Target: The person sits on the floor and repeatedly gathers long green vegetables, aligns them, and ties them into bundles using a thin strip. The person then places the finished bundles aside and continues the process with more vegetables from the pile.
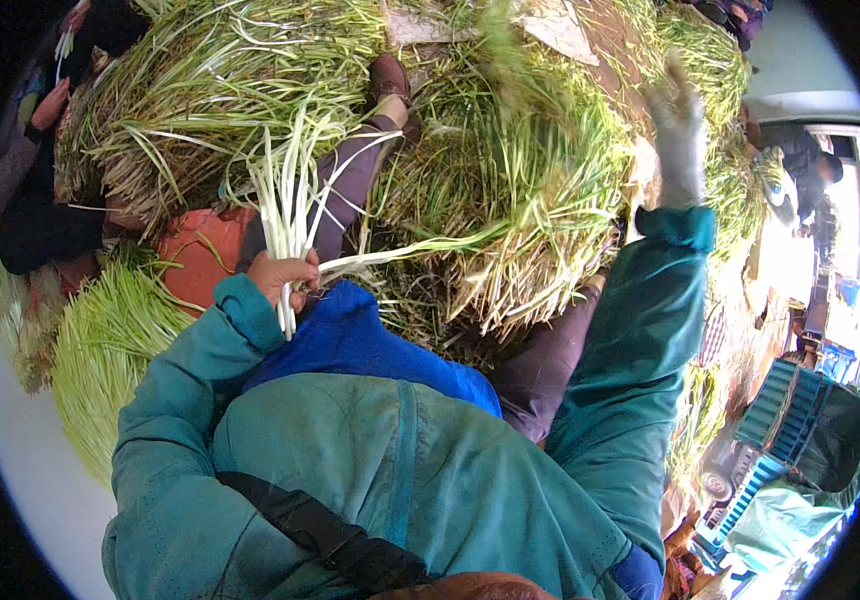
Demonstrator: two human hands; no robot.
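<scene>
My left hand (286,279) is closed around a small bunch of long stalks (283,199) with pale white stems, which look like garlic chives or a similar leafy vegetable. The bunch stands up from the fist, and a few stem ends poke out below it. One loose greenish stalk (415,247) stretches rightward from near that hand. Out at the upper right, my right hand (677,139), in a whitish glove, is blurred, with its fingers apart and nothing visible in them. Between my legs lies a big heap of green stalks (505,180), root ends toward me. A green blur (503,45) crosses its far side.
Another stalk pile (235,90) lies at upper left, beside a red-orange object (201,251). A bright green bundle (114,345) is at my left. Another person's hand (51,103) shows at far left. Farther right are a person (801,169) and a blue truck (782,412).
</scene>
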